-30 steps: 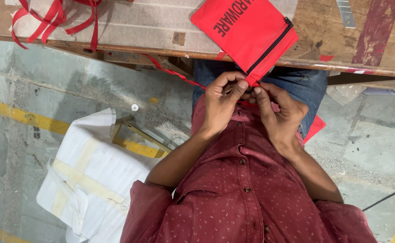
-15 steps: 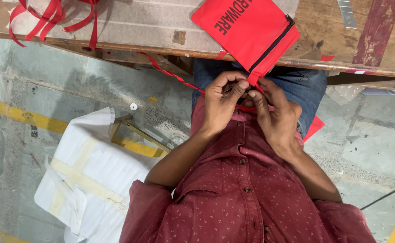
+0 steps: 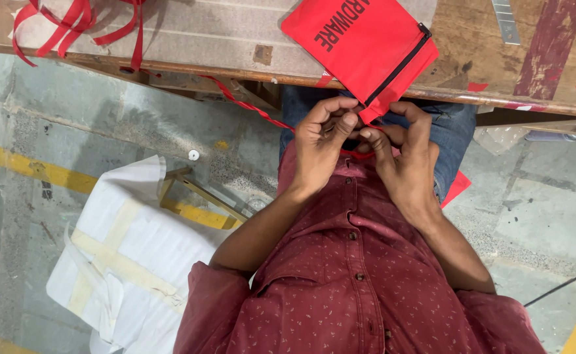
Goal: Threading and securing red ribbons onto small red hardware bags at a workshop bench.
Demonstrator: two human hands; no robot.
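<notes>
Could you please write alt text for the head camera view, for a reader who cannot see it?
Both hands, left hand and right hand, pinch a thin red ribbon at the corner of a red zippered pouch overhanging a worn wooden table.

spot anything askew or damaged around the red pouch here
The red pouch lies tilted, its corner hanging over the edge of the wooden table where both hands work. The tabletop looks worn, and loose red ribbons lie tangled at its far end.

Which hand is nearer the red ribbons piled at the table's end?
Left. The left hand lies on the ribbons' side, well apart from them; the right hand sits beyond it, farther off. Both pinch a red cord.
</notes>
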